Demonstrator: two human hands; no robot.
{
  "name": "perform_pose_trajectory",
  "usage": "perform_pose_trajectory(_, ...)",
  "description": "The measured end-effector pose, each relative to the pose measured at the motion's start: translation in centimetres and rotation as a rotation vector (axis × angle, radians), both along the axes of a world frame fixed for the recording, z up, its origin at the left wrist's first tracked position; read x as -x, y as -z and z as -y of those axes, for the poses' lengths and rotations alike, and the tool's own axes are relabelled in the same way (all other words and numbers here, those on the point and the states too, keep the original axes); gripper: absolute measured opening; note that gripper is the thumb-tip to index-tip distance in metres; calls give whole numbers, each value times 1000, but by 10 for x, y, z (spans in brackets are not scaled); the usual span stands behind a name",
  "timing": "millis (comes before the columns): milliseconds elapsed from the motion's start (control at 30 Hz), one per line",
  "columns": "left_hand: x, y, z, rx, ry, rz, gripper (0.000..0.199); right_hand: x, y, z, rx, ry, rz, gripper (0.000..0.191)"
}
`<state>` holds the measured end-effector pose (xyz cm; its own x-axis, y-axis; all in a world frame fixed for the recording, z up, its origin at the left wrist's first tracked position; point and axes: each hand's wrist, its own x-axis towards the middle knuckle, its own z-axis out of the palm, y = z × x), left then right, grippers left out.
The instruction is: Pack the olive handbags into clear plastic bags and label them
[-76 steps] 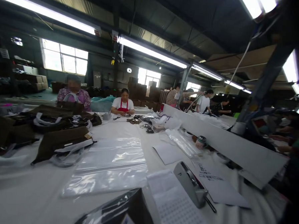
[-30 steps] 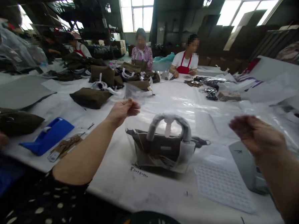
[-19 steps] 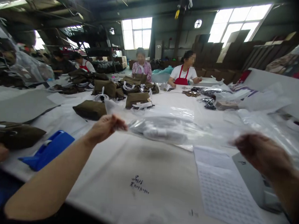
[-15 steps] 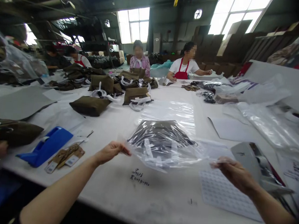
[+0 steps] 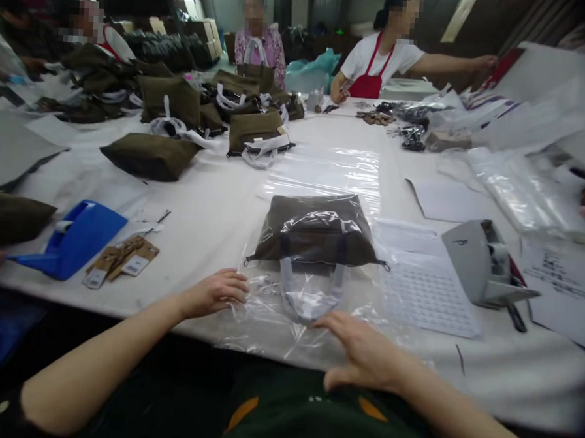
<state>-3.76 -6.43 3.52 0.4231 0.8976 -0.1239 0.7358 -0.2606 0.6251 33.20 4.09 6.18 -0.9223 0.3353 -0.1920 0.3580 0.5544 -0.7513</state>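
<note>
Bag [image 5: 316, 230] and sleeve [image 5: 361, 304] now lie lower, on the table [image 5: 193, 233], our pinch on the corners gone. Bagging looks done, handles [image 5: 289, 284] toward us; the near end is unfolded, so closing seems left. Our left hand [image 5: 217, 293] rests unclenched on the sleeve; our right hand [image 5: 364, 353] spreads, fingertips by the handles.

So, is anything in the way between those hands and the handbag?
Just clear plastic film: the handbag lies inside it, with the left hand and right hand at its near side. Nothing else shows between.
</note>
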Motion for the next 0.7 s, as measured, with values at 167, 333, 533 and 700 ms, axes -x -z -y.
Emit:
perform_pose_trajectory(167,-9,-11,-7,-59,-60,29,24,45,77,61,-334,109,138,44)
perform_pose_trajectory(333,-34,-27,-37,-276,-277,128,26,38,88,55,-55,363,5,23)
perform_pose_trajectory(533,-79,-29,-95,-454,-545,-136,16,44,101,61,688,729,37,36)
perform_pose_trajectory(700,-125,7,-113,-517,-798,-167,7,57,114,63,734,757,101,44)
